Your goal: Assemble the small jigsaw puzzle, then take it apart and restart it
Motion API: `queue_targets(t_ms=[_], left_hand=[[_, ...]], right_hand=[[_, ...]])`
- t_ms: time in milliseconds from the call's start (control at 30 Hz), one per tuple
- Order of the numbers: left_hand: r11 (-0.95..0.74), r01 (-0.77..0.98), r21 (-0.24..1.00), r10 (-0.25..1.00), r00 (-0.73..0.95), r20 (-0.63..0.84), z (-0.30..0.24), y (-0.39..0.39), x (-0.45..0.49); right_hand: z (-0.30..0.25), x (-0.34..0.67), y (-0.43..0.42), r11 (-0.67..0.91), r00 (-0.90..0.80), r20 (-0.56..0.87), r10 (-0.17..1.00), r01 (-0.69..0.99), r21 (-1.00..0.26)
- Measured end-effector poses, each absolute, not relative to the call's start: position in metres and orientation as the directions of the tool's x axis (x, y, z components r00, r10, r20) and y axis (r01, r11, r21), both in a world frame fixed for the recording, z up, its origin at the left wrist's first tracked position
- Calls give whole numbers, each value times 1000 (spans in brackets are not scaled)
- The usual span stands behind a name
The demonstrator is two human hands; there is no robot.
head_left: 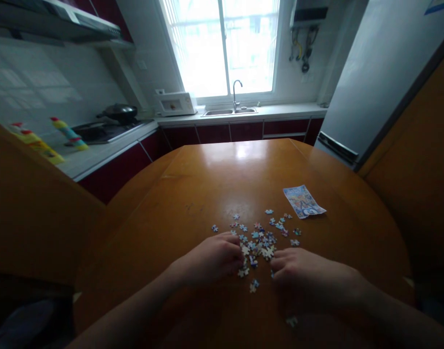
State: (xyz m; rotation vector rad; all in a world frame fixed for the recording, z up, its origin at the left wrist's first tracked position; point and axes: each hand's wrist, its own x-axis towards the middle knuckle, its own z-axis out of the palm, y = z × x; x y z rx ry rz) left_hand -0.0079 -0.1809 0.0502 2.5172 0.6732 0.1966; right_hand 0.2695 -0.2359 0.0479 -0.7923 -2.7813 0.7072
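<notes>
A loose heap of small jigsaw puzzle pieces (255, 235), mostly blue and white with some pale backs, lies on the brown wooden table (207, 179). At the heap's left edge is my left hand (220, 256), its fingers curled inward and the tips hidden. My right hand (301, 271) rests at the heap's right edge, fingers bent together close beside a pale puzzle piece (268, 252). Whatever either hand may hold cannot be made out. Single pieces lie apart, one puzzle piece (292, 321) near my right forearm and another puzzle piece (215, 228) beyond my left hand.
A creased printed picture sheet (303, 201) lies right of the pieces. Beyond the table stand a counter with a sink (229, 112), a white microwave (176, 103), a pan (120, 112) on the stove and yellow bottles (42, 146). A grey fridge (367, 82) stands right.
</notes>
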Motion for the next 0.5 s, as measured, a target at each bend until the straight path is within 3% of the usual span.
queue_targets(t_ms=[133, 233, 400, 500], left_hand=[[-736, 409, 540, 389, 908, -157, 60, -181, -21], [-745, 472, 472, 433, 880, -197, 59, -181, -24], [-725, 506, 468, 536, 840, -78, 52, -183, -15], [-760, 490, 427, 535, 845, -17, 49, -184, -8]], right_hand=[[42, 263, -255, 713, -824, -95, 559, 536, -451], [41, 261, -258, 684, -801, -155, 579, 580, -442], [45, 264, -254, 677, -794, -246, 556, 605, -419], [45, 265, -255, 666, -779, -269, 567, 625, -408]])
